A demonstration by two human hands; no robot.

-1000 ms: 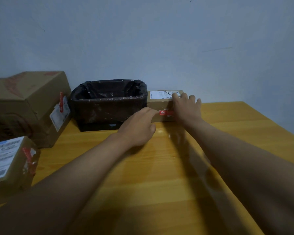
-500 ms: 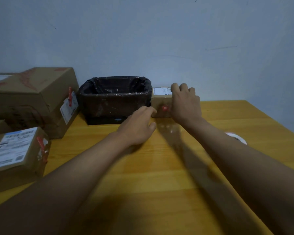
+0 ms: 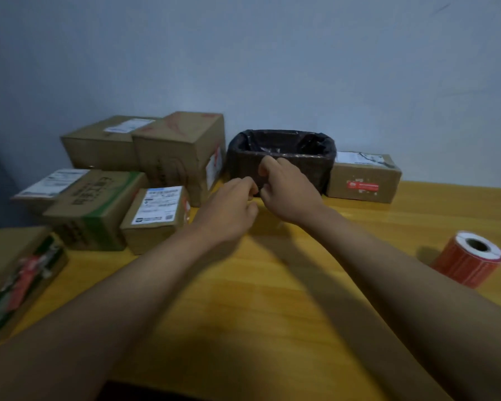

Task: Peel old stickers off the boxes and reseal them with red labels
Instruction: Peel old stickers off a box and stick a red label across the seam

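While both hands meet before the bin, left hand [image 3: 229,209] and right hand [image 3: 287,189] fingers curled, contents indiscernible, black-lined bin [image 3: 281,149] interior dark, sealed box [image 3: 363,178] beside it bearing red label [image 3: 362,186], label roll [image 3: 469,259] well right.

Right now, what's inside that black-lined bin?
Only the crinkled black bag lining the bin shows. Its bottom is hidden by the near wall and the right hand.
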